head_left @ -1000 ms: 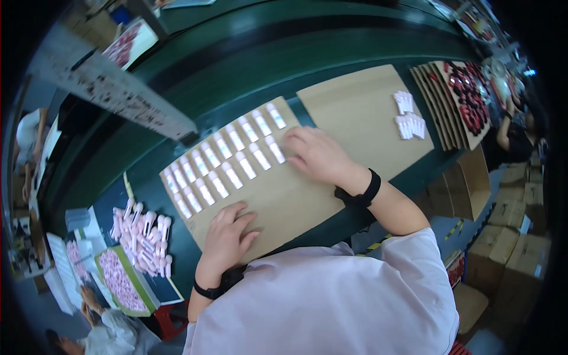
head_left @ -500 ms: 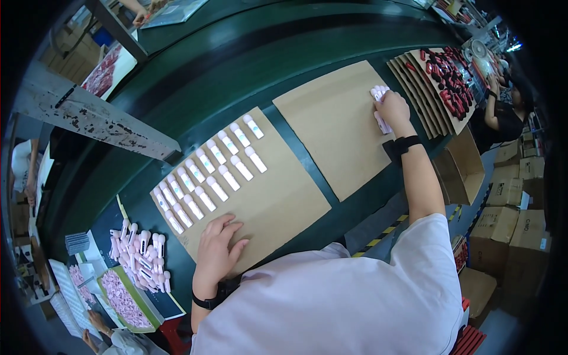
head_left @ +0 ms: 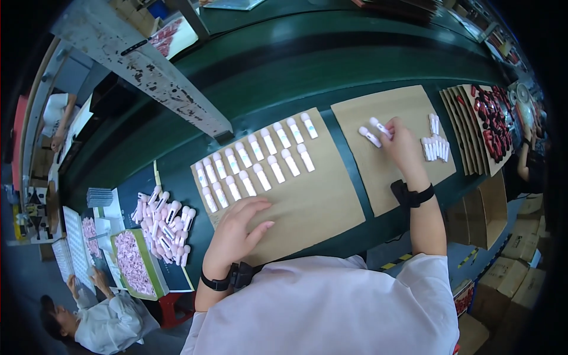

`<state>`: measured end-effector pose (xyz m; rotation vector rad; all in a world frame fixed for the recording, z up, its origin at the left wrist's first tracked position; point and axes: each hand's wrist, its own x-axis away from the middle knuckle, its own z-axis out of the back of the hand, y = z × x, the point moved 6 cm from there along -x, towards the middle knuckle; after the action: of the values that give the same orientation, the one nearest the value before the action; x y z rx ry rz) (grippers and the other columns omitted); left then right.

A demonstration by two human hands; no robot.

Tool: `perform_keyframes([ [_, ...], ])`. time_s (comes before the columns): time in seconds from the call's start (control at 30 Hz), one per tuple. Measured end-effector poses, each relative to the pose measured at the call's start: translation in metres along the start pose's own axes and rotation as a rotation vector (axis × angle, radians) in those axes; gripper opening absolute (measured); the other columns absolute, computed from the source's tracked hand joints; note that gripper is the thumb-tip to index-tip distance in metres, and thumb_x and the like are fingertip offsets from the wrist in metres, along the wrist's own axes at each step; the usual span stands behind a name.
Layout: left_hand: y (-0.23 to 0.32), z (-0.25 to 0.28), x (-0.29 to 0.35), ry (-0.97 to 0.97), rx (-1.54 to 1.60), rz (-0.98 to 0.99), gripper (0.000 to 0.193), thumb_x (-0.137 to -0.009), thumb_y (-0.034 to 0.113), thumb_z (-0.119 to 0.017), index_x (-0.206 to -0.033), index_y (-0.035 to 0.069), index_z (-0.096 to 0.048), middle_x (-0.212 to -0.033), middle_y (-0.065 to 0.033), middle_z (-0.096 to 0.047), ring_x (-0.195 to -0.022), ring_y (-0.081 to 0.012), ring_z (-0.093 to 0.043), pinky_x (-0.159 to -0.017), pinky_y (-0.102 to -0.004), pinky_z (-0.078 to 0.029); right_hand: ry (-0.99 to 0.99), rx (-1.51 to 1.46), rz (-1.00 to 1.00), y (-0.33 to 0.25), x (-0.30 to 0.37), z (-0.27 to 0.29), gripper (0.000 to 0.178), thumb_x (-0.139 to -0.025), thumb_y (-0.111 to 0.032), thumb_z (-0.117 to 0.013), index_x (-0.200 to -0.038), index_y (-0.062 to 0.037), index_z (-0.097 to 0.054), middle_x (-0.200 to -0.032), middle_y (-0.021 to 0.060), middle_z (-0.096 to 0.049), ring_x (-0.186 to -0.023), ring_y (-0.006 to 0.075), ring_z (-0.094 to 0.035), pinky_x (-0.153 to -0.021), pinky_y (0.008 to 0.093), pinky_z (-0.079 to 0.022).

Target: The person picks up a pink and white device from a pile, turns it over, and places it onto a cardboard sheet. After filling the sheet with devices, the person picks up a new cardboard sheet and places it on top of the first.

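My right hand (head_left: 404, 148) is over the right-hand cardboard sheet (head_left: 393, 183), its fingers pinching a pale pink stick with a rounded head (head_left: 379, 126). A similar stick (head_left: 370, 136) lies close beside it. Farther right on that sheet is a tight cluster of these sticks (head_left: 435, 148), with a couple more (head_left: 434, 124) above it. My left hand (head_left: 236, 231) rests on the left-hand cardboard sheet (head_left: 319, 207), fingers apart and holding nothing. Two slanting rows of pink sticks (head_left: 259, 176) lie beyond it, the far row showing blue-green marks.
A heap of pink sticks (head_left: 165, 228) lies left, beside a green-edged box of pink pieces (head_left: 135, 260). Stacked cardboard with red and black pieces (head_left: 492, 121) stands right, above an open carton (head_left: 476, 216). A painted metal post (head_left: 148, 71) rises beyond. A co-worker (head_left: 112, 316) sits lower left.
My right hand has moved left from the sheet's right edge; two sticks now show near its fingers. The clustered sticks there are uncovered. My left hand stays on its sheet; the view has shifted.
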<state>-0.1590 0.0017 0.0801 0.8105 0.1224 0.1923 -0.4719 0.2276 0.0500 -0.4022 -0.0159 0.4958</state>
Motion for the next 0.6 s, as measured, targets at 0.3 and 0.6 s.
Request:
perform_keyframes([
  [0.3, -0.006, -0.001, 0.006, 0.047, 0.009, 0.037, 0.031, -0.082, 0.013, -0.073, -0.109, 0.001, -0.064, -0.114, -0.0143, -0.064, -0.107, -0.0329, -0.061, -0.093, -0.0386, -0.047, 0.144, 0.011, 0.012, 0.029, -0.001, 0.035, 0.022, -0.085, -0.009, -0.067, -0.105, -0.0039, -0.062, -0.088, 0.0126, -0.065, -0.08, 0.0242, -0.063, -0.072, 0.0329, -0.05],
  [0.6, 0.021, 0.012, -0.005, 0.202, 0.121, -0.028, 0.03, -0.08, 0.007, -0.073, -0.108, 0.001, -0.065, -0.107, -0.0144, -0.065, -0.1, -0.0324, -0.062, -0.087, -0.0368, -0.049, -0.303, -0.687, 0.492, -0.128, 0.096, 0.02, 0.024, -0.078, 0.0, -0.072, -0.099, -0.0014, -0.06, -0.091, 0.0069, -0.062, -0.081, 0.0172, -0.059, -0.073, 0.0289, -0.047],
])
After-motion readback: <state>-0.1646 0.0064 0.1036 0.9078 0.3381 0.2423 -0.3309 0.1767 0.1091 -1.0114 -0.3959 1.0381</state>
